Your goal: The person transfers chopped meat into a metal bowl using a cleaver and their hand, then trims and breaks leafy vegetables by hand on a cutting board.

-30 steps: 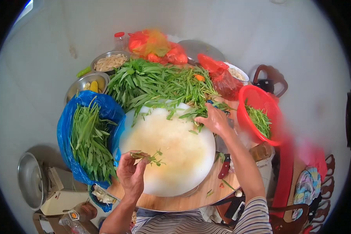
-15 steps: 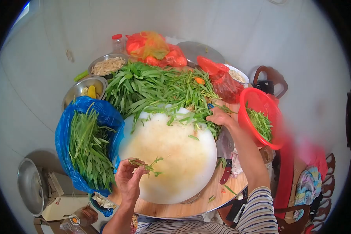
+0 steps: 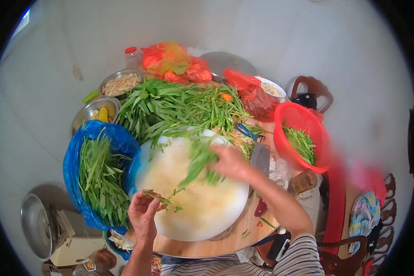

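Where bare before, greens (image 3: 200, 158) over board (image 3: 200, 216)

The blurred leafy bunch (image 3: 199, 162) is bright green, the small sprig (image 3: 169, 202) and the heaped greens (image 3: 170, 103) are green too, and the round board (image 3: 193, 225) is white with yellowish-brown staining across its middle. Around these, the large plastic bag (image 3: 70, 184) is blue, the basket (image 3: 303, 116) bright red, the table (image 3: 181, 249) light wood-brown, and the knife handle (image 3: 261, 208) dark red. The person's sleeve (image 3: 300, 255) has dark stripes on a pale ground, while the crumpled cloth (image 3: 364, 214) mixes pale blue, white and yellow.
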Motion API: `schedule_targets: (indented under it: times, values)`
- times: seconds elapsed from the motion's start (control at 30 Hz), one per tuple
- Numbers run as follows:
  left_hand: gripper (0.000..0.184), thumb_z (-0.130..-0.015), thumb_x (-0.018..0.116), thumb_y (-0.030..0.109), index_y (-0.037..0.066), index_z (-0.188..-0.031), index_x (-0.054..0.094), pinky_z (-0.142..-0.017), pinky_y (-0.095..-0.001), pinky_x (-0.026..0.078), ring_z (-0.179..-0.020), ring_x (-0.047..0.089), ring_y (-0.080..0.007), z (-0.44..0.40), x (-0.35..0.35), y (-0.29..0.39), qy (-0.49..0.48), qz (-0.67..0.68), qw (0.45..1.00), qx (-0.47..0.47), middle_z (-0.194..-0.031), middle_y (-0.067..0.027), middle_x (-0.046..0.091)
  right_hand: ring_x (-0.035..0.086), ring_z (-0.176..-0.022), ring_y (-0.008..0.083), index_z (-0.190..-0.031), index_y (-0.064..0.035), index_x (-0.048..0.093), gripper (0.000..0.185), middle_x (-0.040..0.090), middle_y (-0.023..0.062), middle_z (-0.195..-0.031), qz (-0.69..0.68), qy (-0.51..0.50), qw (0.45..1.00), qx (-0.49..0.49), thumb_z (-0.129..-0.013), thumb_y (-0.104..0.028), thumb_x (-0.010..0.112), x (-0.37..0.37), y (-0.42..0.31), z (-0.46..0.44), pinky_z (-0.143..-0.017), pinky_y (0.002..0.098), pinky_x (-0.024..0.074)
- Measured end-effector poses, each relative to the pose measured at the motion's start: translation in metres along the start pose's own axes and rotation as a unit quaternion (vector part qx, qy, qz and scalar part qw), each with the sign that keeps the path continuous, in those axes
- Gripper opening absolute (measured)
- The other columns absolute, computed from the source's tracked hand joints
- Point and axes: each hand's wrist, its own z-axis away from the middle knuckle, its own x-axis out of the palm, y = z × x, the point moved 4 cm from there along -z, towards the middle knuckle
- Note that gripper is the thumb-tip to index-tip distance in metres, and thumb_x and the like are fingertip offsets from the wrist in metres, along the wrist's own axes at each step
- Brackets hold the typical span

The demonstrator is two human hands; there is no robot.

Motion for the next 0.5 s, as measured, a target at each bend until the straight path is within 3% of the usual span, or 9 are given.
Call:
schedule_targets:
  times: [0.03, 0.07, 0.1, 0.17, 0.2, 0.27, 0.33, 0.43, 0.5]
  values:
    - [0.025, -0.09, 0.073, 0.0, 0.003, -0.112, 0.062, -0.077, -0.033, 0.063, -0.093, 0.068, -0.0147, 0.002, 0.001, -0.001, -0.003, -0.008, 1.0, -0.006, -0.103, -0.0068, 0.07, 0.071, -0.089, 0.0324, -0.129, -0.0044, 0.065, 0.063, 0.073, 0.023, -0.097, 0.041, -0.108, 0.993, 0.027, -0.078, -0.035, 0.084, 0.012, -0.022, 0.013, -0.085, 0.0385, 0.0557]
    - [0.025, -0.09, 0.074, 0.0, 0.003, -0.112, 0.062, -0.077, -0.0329, 0.064, -0.093, 0.068, -0.0145, 0.002, 0.001, -0.001, -0.005, -0.017, 1.0, -0.012, -0.103, -0.0067, 0.07, 0.069, -0.079, 0.0316, -0.129, -0.0073, 0.066, 0.063, 0.072, 0.0182, -0.085, -0.001, -0.086, 0.996, -0.039, -0.077, -0.036, 0.086, 0.028, -0.027, 0.023, -0.078, 0.0382, 0.0558]
    - [0.025, -0.09, 0.074, 0.0, 0.003, -0.112, 0.062, -0.077, -0.0329, 0.064, -0.093, 0.068, -0.0145, 0.003, 0.002, 0.0, -0.006, -0.019, 1.0, -0.012, -0.103, -0.0067, 0.07, 0.069, -0.079, 0.0316, -0.129, -0.0073, 0.066, 0.063, 0.072, 0.0182, -0.085, -0.003, -0.084, 0.996, -0.039, -0.077, -0.036, 0.086, 0.03, -0.018, 0.022, -0.078, 0.0382, 0.0558]
    - [0.024, -0.091, 0.072, 0.001, 0.003, -0.112, 0.062, -0.076, -0.0323, 0.063, -0.092, 0.069, -0.0153, 0.005, 0.0, 0.001, -0.003, -0.029, 0.999, -0.026, -0.103, -0.0072, 0.07, 0.071, -0.081, 0.0352, -0.114, -0.0018, 0.069, 0.058, 0.069, 0.0208, -0.081, -0.085, -0.112, 0.986, 0.084, -0.073, -0.04, 0.087, 0.021, 0.005, 0.015, -0.076, 0.045, 0.0553]
    - [0.024, -0.091, 0.072, 0.001, 0.003, -0.112, 0.062, -0.076, -0.0323, 0.063, -0.092, 0.069, -0.0153, 0.005, -0.003, 0.002, 0.0, -0.031, 0.999, -0.027, -0.103, -0.0072, 0.07, 0.071, -0.079, 0.0348, -0.108, -0.0032, 0.072, 0.044, 0.07, 0.023, -0.083, -0.091, -0.052, 0.99, 0.095, -0.079, -0.035, 0.081, 0.002, 0.022, 0.004, -0.075, 0.0447, 0.0561]
    - [0.021, -0.093, 0.068, 0.001, 0.002, -0.113, 0.061, -0.076, -0.032, 0.062, -0.091, 0.07, -0.0184, 0.002, -0.008, 0.002, 0.012, 0.007, 0.998, -0.059, -0.102, -0.0078, 0.069, 0.072, -0.087, 0.0376, -0.103, -0.0023, 0.074, 0.031, 0.072, 0.0256, -0.091, 0.115, 0.118, 0.985, 0.054, -0.083, -0.026, 0.072, -0.023, 0.081, -0.021, -0.08, 0.0469, 0.0563]
    - [0.02, -0.093, 0.066, 0.0, 0.001, -0.112, 0.06, -0.077, -0.032, 0.061, -0.091, 0.07, -0.02, 0.001, -0.007, 0.007, 0.01, 0.056, 0.997, -0.052, -0.1, -0.0082, 0.068, 0.071, -0.096, 0.0405, -0.102, 0.0, 0.073, 0.028, 0.072, 0.0273, -0.097, 0.2, 0.081, 0.96, 0.177, -0.084, -0.02, 0.066, -0.036, 0.121, -0.034, -0.086, 0.0495, 0.0553]
    - [0.019, -0.094, 0.063, 0.0, 0.001, -0.112, 0.059, -0.078, -0.0317, 0.06, -0.09, 0.07, -0.0221, 0.0, -0.007, 0.013, 0.016, 0.111, 0.993, -0.046, -0.098, -0.0085, 0.066, 0.07, -0.1, 0.0421, -0.1, 0.0031, 0.072, 0.027, 0.072, 0.0285, -0.099, 0.239, 0.02, 0.946, 0.219, -0.083, -0.017, 0.065, -0.034, 0.147, -0.041, -0.089, 0.0508, 0.0541]
    - [0.019, -0.094, 0.063, 0.0, 0.001, -0.112, 0.059, -0.079, -0.0315, 0.059, -0.089, 0.07, -0.0226, 0.0, -0.009, 0.013, 0.022, 0.115, 0.992, -0.049, -0.098, -0.0085, 0.066, 0.07, -0.099, 0.0423, -0.098, 0.0053, 0.072, 0.032, 0.071, 0.0289, -0.1, 0.232, 0.008, 0.946, 0.225, -0.082, -0.022, 0.068, -0.03, 0.163, -0.047, -0.088, 0.0505, 0.0547]
